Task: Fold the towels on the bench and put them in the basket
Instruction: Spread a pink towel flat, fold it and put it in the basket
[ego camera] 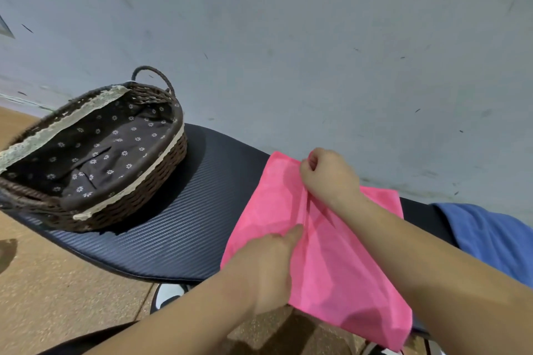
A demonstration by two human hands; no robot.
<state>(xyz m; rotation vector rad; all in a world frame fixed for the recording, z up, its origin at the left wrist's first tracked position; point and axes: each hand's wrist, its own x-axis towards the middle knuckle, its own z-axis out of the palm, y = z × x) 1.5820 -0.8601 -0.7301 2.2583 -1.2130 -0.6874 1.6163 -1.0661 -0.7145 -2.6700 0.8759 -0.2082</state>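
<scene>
On the bench (173,233): my pink towel (331,262) lies spread on the dark ribbed seat, its near corner hanging over the front edge.
My right hand (327,176): fingers curled, pinching a raised crease at the towel's far edge.
My left hand (268,265): thumb on top of the same crease nearer me, fingers out of sight beneath the cloth, clamping it as far as I can tell.
Feel: thin, soft and light, I judge, and limp, so a fold needs holding at both ends or it sags.
Basket (95,153): wicker, flower-print lining, no towel inside, on the bench's left end, well apart from the pink towel.
Waiting: a blue towel (490,236) at the right.
Behind: a scuffed grey wall (288,37).
</scene>
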